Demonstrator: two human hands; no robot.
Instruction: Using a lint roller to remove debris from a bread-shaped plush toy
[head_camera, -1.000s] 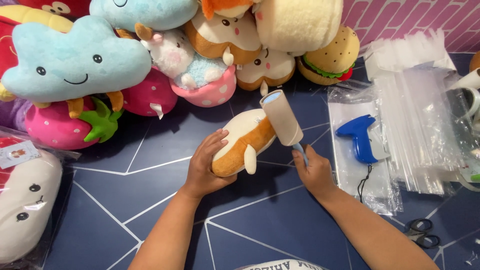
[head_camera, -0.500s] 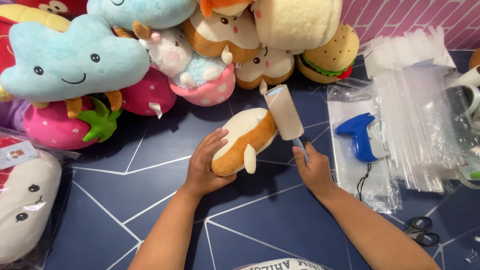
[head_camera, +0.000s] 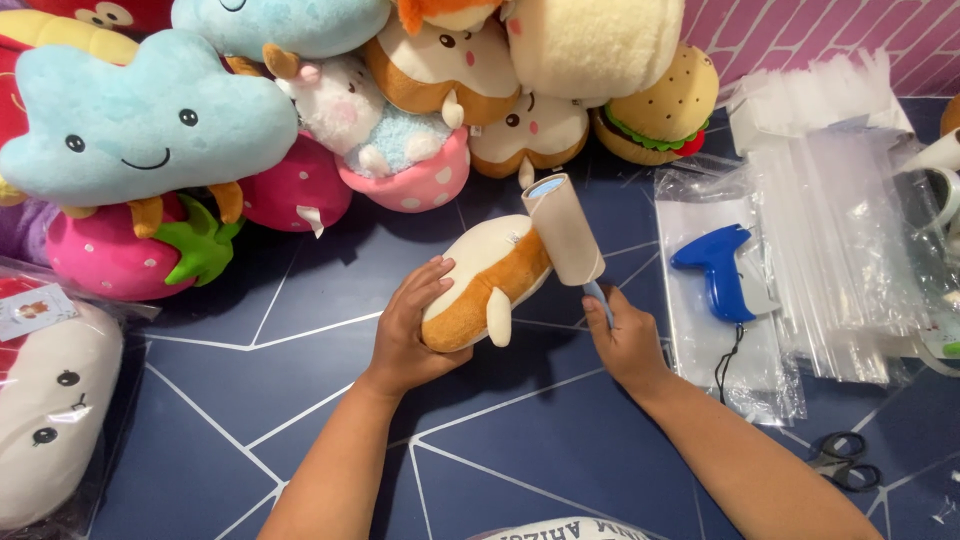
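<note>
Left hand (head_camera: 408, 335) wraps the lower end of a tan-and-cream bread plush (head_camera: 487, 281), lifted just above the dark blue floor (head_camera: 300, 400), near frame centre. Right hand (head_camera: 627, 340) is closed around the blue handle of a lint roller (head_camera: 565, 230); the roller's paper drum leans against the plush's upper end, at 1 o'clock from it. Plush pile at 12 o'clock: blue cloud plush (head_camera: 140, 125), burger plush (head_camera: 665, 105), pink strawberry plush (head_camera: 110, 255). Blue tagging gun (head_camera: 718, 268) at 3 o'clock on clear plastic bags (head_camera: 830, 250). Scissors (head_camera: 840, 460) at 4 o'clock. Bagged white plush (head_camera: 50, 410) at 8 o'clock.
</note>
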